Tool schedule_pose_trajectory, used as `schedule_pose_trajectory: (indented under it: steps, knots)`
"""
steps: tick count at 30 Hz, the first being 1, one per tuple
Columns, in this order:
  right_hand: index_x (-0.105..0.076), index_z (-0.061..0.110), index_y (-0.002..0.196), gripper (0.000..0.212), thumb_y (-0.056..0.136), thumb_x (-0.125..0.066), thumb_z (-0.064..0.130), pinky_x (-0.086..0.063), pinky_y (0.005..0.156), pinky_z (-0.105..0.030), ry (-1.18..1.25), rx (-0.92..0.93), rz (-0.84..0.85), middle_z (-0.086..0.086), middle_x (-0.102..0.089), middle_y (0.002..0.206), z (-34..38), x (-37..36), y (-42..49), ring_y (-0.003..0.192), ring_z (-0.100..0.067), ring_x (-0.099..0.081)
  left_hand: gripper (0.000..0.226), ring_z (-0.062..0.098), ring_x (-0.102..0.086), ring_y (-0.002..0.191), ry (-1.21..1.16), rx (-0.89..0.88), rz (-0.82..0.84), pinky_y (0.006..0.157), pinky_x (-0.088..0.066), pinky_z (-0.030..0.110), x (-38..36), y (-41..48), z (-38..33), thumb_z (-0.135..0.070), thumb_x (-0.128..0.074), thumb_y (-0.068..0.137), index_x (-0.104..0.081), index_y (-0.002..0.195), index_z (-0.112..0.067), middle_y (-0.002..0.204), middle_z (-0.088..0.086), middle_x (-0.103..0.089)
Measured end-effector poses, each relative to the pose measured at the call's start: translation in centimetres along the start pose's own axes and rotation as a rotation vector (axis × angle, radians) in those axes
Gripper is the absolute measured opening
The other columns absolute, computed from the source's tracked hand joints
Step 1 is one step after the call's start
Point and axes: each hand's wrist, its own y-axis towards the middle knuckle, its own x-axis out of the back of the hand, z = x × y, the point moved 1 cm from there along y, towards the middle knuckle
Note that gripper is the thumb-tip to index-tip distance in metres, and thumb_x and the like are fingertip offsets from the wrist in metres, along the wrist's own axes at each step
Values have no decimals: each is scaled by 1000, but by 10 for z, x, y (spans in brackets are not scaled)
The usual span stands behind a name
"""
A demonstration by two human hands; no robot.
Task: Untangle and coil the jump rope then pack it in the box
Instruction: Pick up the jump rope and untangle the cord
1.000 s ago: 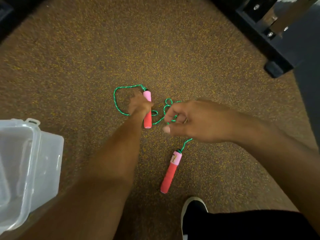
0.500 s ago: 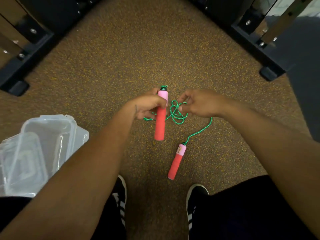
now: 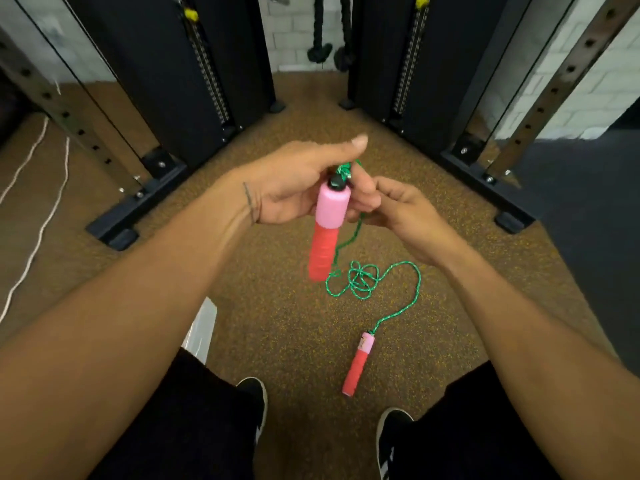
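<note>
**Jump rope held above the floor**

One handle (image 3: 327,223) is gripped upright by the left hand (image 3: 294,183); the green cord (image 3: 367,282) beside it is pinched by the right hand (image 3: 398,209). Below this handle, tangled loops and the second handle (image 3: 358,363) are seen on the floor (image 3: 277,323).

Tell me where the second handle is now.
In the head view, the second handle lies on the floor, lower right of centre, below the rope tangle and just ahead of the shoes.

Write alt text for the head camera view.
The left hand holds a pink-and-red jump rope handle upright while the right hand pinches its green rope, tangled on the floor beside the second handle.
</note>
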Motion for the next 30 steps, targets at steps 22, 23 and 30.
schedule_pose_trajectory:
  steps: [22,23,30]
  knots:
    - [-56,25,75,33,104,-45,36,-26,50,-19,201,-20,-356,11,-31,55,62,107,-35,48,-4,-26,33,16,-67,78,356,-12,-294,79,-53,34,113,-37,30,-25,-46,101,-72,82,-15,74,4,-66]
    - [-57,25,76,33,104,-45,38,-27,48,-19,194,-16,-355,11,-32,55,63,101,-31,47,-4,-26,26,19,-68,88,470,95,-193,87,-52,37,105,-35,37,-25,-51,98,-72,92,-13,85,6,-71]
    - [-65,15,83,32,102,-51,38,-30,51,-21,-358,44,95,7,-49,57,75,12,-21,50,-6,-40,59,16,-58,123,570,-119,113,108,-43,41,11,-11,28,-43,-68,82,-53,134,-21,131,1,-63]
